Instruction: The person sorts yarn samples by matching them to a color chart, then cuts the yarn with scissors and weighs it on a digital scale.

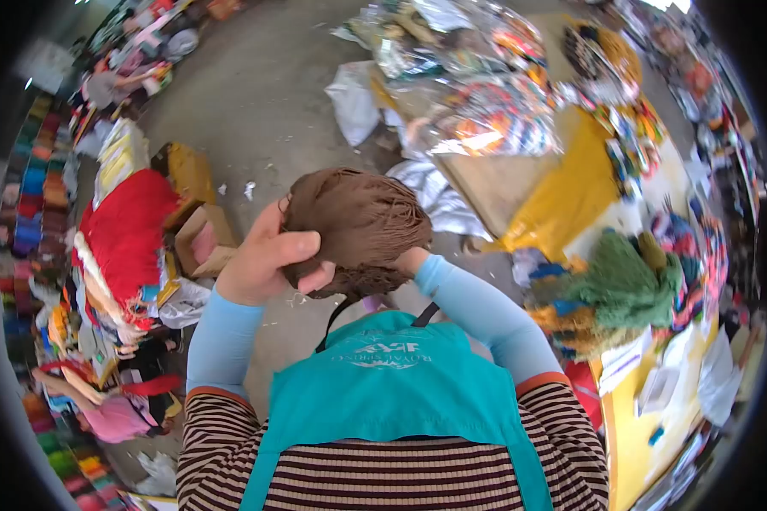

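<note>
A thick bundle of brown yarn (358, 217) is held up in front of the teal apron, at the middle of the view. My left hand (273, 255) grips the bundle at its left end, with the thumb lying across the front. At the lower right of the bundle is my right hand (412, 262), mostly hidden behind the strands, so its fingers cannot be seen. Light blue sleeves cover both forearms.
Clear plastic bags of colourful yarn (494, 111) lie on a table at the upper right. Green yarn (626, 277) sits at the right. Red yarn (128, 238) and an open cardboard box (204, 240) are at the left. Two other people are at the left.
</note>
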Demonstrator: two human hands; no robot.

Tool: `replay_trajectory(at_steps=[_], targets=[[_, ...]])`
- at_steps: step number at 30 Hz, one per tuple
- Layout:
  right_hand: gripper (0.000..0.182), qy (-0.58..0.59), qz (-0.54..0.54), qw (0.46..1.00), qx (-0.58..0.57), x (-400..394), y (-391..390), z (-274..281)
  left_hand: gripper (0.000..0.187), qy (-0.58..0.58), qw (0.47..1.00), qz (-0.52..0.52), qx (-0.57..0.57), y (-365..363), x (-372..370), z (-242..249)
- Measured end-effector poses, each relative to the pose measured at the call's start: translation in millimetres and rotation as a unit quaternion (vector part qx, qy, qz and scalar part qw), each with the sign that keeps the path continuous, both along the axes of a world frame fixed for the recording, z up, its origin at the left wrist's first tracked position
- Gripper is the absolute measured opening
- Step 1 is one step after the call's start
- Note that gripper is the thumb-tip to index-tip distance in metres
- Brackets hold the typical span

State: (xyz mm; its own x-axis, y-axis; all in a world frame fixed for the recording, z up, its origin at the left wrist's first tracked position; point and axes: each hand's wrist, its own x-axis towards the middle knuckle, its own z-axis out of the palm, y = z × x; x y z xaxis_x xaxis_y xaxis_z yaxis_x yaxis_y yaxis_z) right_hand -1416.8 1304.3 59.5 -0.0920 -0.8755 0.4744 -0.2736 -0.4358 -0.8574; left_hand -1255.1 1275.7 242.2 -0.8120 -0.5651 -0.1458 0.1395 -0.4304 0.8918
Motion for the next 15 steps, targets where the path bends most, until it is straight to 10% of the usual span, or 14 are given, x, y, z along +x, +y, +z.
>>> replay_trajectory(at_steps=[4, 8, 11, 13, 15], targets=[[0.043, 0.187, -0.013, 0.953, 0.237, -17, -101, 13, 0.052, -0.01, 0.988, 0.144, -0.047, -83, 120, -7], [0.058, 0.068, 0.144, 0.982, 0.103, 7, -194, 64, 0.034, -0.171, 0.96, 0.204, -0.082, -154, 219, -75], [0.045, 0.229, 0.254, 0.94, -0.007, 53, -255, 97, 0.03, -0.257, 0.907, 0.261, -0.209, -191, 269, -156], [0.043, 0.228, 0.282, 0.931, -0.037, 91, -315, 91, 0.025, -0.429, 0.756, 0.322, -0.376, -205, 287, -206], [0.038, 0.26, 0.278, 0.923, -0.06, 133, -370, 87, 0.02, -0.47, 0.729, 0.365, -0.339, -215, 271, -214]])
